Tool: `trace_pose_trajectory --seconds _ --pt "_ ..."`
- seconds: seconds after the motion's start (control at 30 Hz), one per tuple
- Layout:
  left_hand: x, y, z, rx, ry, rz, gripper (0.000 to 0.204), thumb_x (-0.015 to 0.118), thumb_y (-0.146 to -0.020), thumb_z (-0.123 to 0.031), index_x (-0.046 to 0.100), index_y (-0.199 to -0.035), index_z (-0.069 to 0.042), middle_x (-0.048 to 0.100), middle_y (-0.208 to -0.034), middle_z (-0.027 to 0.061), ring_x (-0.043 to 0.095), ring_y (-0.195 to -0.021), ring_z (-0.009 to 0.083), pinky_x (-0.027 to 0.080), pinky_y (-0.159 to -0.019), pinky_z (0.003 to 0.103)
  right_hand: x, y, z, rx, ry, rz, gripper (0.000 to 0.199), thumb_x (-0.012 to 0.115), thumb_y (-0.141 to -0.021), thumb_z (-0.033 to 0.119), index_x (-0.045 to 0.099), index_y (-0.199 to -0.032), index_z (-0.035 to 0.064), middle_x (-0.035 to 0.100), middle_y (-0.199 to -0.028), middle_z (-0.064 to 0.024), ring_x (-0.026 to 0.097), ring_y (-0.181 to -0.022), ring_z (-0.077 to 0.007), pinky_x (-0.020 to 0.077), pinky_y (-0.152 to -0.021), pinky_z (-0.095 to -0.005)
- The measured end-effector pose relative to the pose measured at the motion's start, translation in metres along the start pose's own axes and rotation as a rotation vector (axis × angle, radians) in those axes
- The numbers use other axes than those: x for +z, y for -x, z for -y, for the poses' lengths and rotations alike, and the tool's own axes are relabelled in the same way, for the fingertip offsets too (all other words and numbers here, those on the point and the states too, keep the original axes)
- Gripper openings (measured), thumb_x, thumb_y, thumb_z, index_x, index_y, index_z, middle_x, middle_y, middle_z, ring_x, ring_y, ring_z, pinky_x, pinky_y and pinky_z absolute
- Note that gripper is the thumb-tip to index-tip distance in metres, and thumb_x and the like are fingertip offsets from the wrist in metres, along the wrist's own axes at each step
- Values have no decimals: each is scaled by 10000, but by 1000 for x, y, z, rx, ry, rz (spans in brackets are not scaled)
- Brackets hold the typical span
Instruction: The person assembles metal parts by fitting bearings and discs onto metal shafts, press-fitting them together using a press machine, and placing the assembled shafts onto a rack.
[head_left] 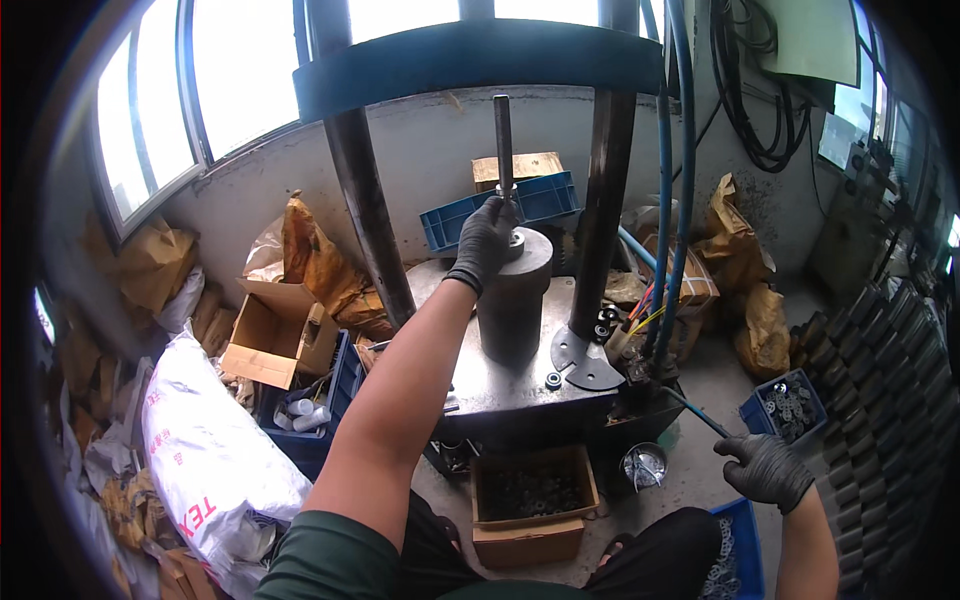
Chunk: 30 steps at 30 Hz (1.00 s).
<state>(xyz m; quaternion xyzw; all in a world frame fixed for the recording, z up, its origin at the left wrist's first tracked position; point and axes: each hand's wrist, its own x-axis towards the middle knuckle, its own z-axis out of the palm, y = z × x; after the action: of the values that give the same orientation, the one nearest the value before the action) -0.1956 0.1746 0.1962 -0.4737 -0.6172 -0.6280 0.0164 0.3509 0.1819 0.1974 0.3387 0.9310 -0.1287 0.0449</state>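
Observation:
My left hand (487,240), in a dark grey glove, reaches to the press in front of me. Its fingers are closed at a small shiny metal piece (507,188) at the lower end of the upright press rod (503,135); the fingers partly hide it. Just below, a metal ring (516,243) sits on top of a thick steel cylinder (514,310), which stands on the press table (480,385). At the lower right, my gloved right hand (768,472) is curled at the end of a thin blue lever (698,412) that slants down from the press.
A dark bearing (553,381) and flat metal plates (592,372) lie on the table's right. Below stands a cardboard box (533,530) of dark parts. Blue bins (785,405) hold metal pieces at right. A white sack (215,460) and open carton (270,335) are left. Press columns (365,200) flank the cylinder.

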Motion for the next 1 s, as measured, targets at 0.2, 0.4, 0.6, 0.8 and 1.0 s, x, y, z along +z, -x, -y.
trace_pose_trajectory --seconds 0.2,0.4,0.6,0.8,1.0 --pt "7 -4 11 12 -31 -21 268 553 -1072 -286 686 -1058 -54 711 -824 128 690 -753 265 527 -726 394 58 25 -4 -1 -54 -214 208 646 -788 176 761 -914 57 731 -884 -198 725 -844 -383 590 -803 -461" --pt "4 -4 8 16 -41 -10 306 573 -1066 -336 687 -1067 -53 716 -841 143 693 -762 287 534 -744 410 82 34 5 94 49 -348 131 690 -790 190 692 -779 59 676 -777 -187 684 -757 -398 547 -697 -489" --pt "1 -3 7 25 -57 -8 310 572 -1062 -345 683 -1058 -56 716 -844 145 693 -783 314 534 -763 429 80 31 10 102 49 -358 186 706 -812 217 657 -745 51 643 -744 -204 666 -744 -416 527 -680 -497" --pt "4 -5 12 11 -25 3 326 566 -1068 -365 683 -1069 -61 708 -842 144 684 -772 311 537 -769 427 81 32 11 80 0 -411 198 719 -814 206 652 -733 39 639 -742 -211 662 -741 -421 520 -667 -499" --pt "4 -8 16 16 -48 -3 308 575 -1065 -348 686 -1089 -62 707 -844 146 681 -768 301 535 -765 416 75 30 16 112 -8 -380 173 715 -819 198 694 -770 33 662 -760 -218 678 -749 -413 535 -672 -476"
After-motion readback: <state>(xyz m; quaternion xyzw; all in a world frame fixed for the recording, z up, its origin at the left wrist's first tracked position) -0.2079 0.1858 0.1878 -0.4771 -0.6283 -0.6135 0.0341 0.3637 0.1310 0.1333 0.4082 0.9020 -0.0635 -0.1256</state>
